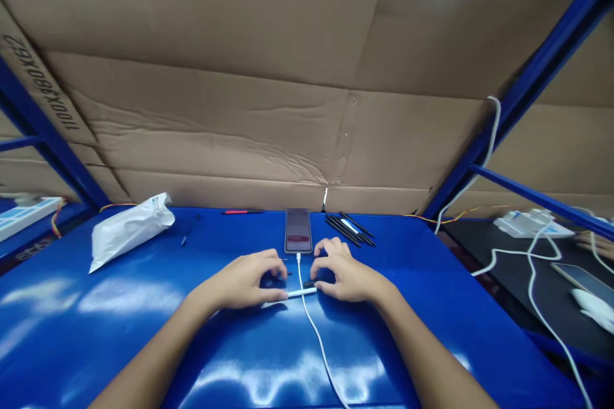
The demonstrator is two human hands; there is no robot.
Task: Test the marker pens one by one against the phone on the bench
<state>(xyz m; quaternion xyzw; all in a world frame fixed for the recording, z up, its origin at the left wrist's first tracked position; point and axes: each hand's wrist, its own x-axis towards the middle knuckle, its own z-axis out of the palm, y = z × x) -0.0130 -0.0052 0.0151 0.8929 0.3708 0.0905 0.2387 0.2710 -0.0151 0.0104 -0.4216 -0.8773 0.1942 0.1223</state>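
The right hand (pixel 343 273) grips a dark piece (pixel 309 284), partly hidden by fingers; the left hand (pixel 253 278) pinches a white pen (pixel 302 293). Upside-down cardboard (pixel 45 86) lettering reads "1100X380X", ending unclear.

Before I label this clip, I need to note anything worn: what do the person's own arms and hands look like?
The left hand and right hand are bare, without gloves. The forearms are uncovered down to the picture's bottom edge, so no sleeve shows. No watch, bracelet or marking is visible on either; finer details on the fingers are too small to tell.
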